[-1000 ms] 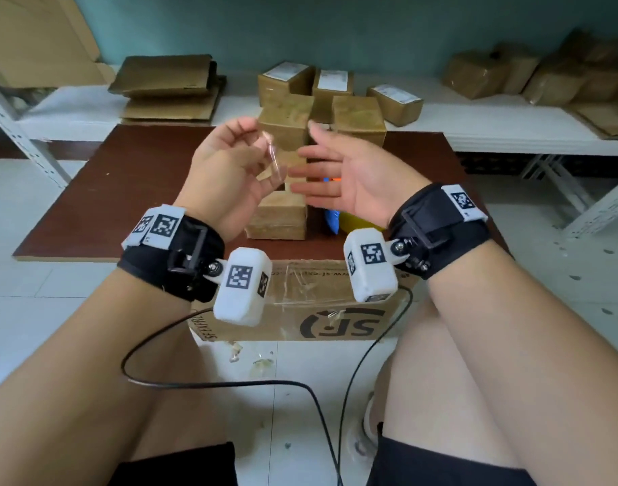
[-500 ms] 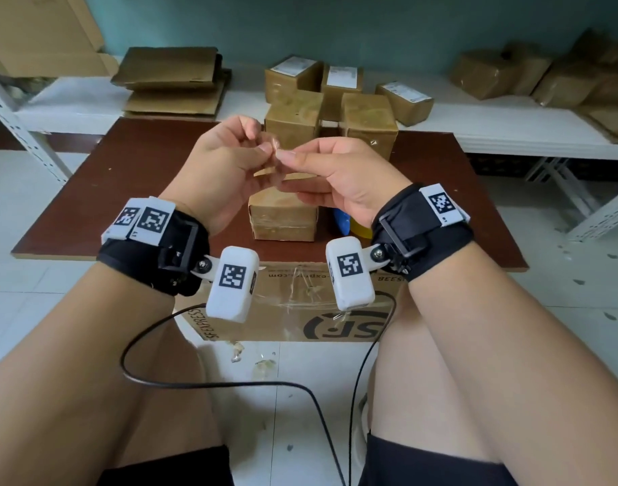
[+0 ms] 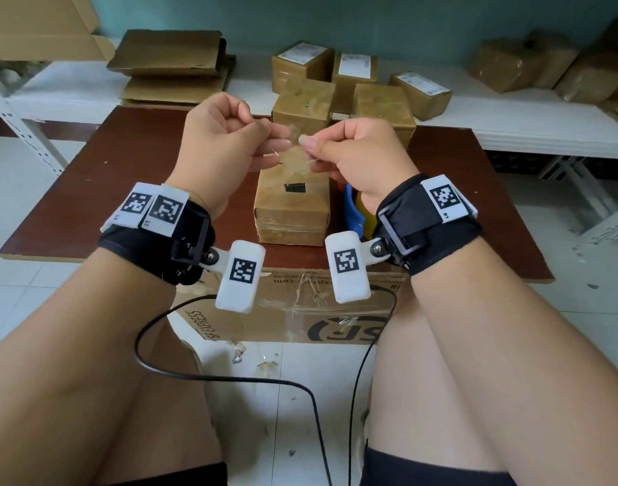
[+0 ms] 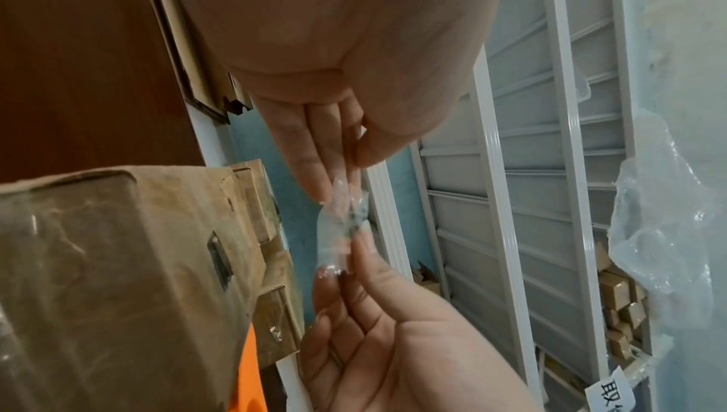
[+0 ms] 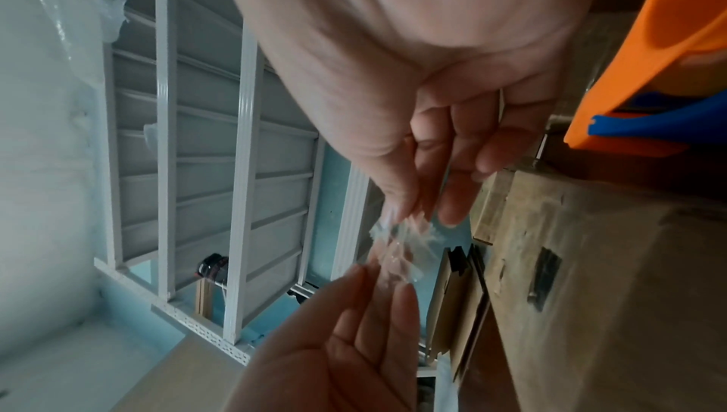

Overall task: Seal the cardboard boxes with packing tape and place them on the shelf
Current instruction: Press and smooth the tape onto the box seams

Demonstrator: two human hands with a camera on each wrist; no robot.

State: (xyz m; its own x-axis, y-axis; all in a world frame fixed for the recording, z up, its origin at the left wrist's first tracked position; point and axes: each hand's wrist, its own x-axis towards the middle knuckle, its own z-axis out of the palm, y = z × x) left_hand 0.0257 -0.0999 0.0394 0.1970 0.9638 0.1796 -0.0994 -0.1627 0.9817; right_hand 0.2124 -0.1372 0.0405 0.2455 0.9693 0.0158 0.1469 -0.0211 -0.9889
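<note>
Overhead, at the packing table: two hands raised over a small box, a shred of clear tape stretched between them.
Left hand [image 3: 227, 135]: fingers curled, thumb and forefingers pinching one end of the tape scrap [image 4: 342, 226]; wrist level, palm turned inward.
Tape scrap: crumpled and transparent, its long axis running left to right between the two pinches, held in the air above the table [image 3: 100, 191].
Small box [image 3: 291, 205]: directly below and just beyond the hands, near the table's front edge, glossy tape already round its sides; about equally near either hand.
Right hand [image 3: 353, 149]: fingers curled, thumb and fingertips clamped on the scrap's other end, palm inward, mirroring the left.
Tape dispenser [image 3: 355, 215]: blue and orange, just right of the small box, under the right wrist.
Shelf [image 3: 511, 117]: beyond the table, labelled boxes already on it.
Likely next: freeing the scrap from the fingers looks the hard part, since it may cling.
</note>
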